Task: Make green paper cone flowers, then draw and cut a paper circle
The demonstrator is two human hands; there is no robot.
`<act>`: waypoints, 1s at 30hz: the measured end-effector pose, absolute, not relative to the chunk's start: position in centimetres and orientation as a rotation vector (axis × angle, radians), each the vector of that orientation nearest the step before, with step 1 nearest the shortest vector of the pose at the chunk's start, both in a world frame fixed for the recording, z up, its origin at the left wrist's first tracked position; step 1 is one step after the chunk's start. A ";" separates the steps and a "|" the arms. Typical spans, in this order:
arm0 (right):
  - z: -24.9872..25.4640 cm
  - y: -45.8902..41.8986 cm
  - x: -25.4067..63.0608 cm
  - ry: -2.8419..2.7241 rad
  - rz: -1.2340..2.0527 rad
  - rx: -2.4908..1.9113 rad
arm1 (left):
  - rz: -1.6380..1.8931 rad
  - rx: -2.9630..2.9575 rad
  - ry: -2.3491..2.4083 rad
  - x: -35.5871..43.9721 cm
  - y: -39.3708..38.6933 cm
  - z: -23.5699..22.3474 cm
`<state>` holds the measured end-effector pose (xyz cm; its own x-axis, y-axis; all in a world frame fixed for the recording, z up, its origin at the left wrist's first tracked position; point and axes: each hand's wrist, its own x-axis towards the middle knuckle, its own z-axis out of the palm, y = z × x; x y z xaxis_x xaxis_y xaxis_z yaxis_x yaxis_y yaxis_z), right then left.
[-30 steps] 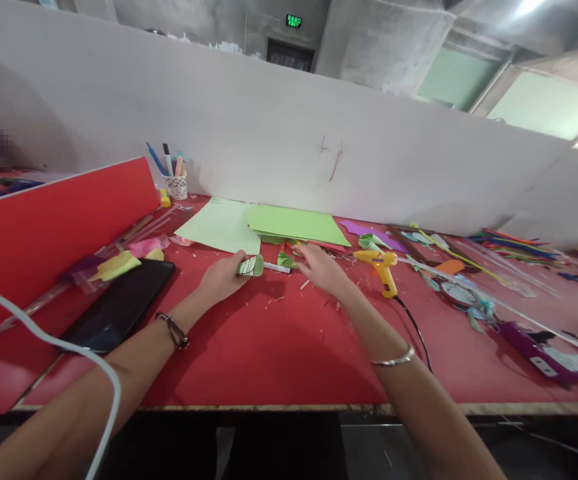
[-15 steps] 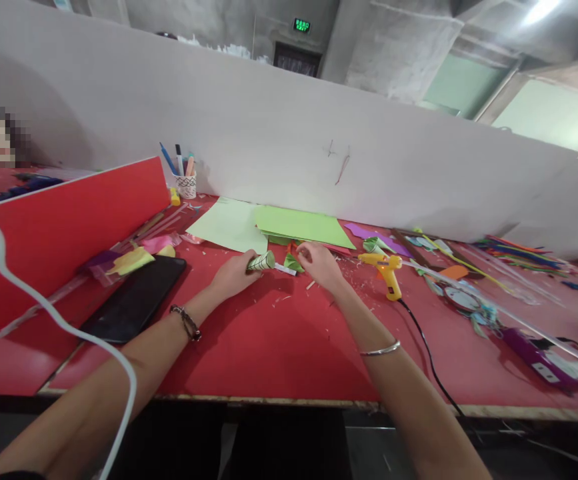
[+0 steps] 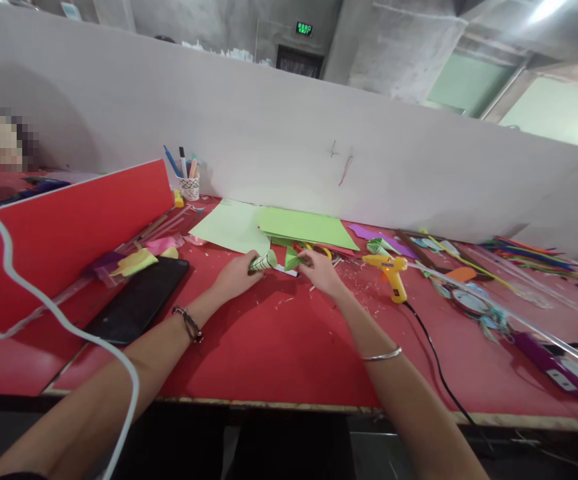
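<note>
Pale green paper roll (image 3: 264,261) with dark line pattern: in the left hand (image 3: 239,273), mid-table, just above the red tabletop (image 3: 269,347). Left fingers curl around its left end; open end points right.

Green folded paper piece (image 3: 291,257): just right of the roll, apart from it. Right hand (image 3: 320,271) pinches its right edge, fingers nearly closed.

White pen-like stick (image 3: 287,271) lies on the table below the green piece, between the hands. Yellow loop handle (image 3: 325,251) shows behind the right hand; rest of that tool hidden.

Behind the hands: pale green sheet (image 3: 233,225) on the left, brighter green sheets (image 3: 309,227) on the right, partly overlapping it.

Right side: yellow glue gun (image 3: 390,272) on the table, clear stick out its back, black cord to the table edge. Purple paper (image 3: 379,238) behind it; purple power strip (image 3: 553,363) farther right.

Left side: flat black slab (image 3: 141,303), yellow scrap (image 3: 135,263) on its far end. Red board (image 3: 79,233) stands beyond; patterned pen cup (image 3: 189,188) by the white partition (image 3: 263,133).
</note>
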<state>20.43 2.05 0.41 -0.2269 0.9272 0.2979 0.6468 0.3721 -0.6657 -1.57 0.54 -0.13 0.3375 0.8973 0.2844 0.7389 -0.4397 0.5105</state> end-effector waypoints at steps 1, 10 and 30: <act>0.3 2.1 20.5 -1.887 0.621 -1.337 | 0.774 2.316 1.463 -1.6 0.5 -0.1; 0.6 1.1 19.8 -1.183 1.299 -1.014 | 0.774 2.322 1.419 -1.4 0.2 0.1; 1.5 -1.1 16.8 -1.518 1.047 -0.981 | 0.730 2.264 1.355 -1.4 0.4 -0.2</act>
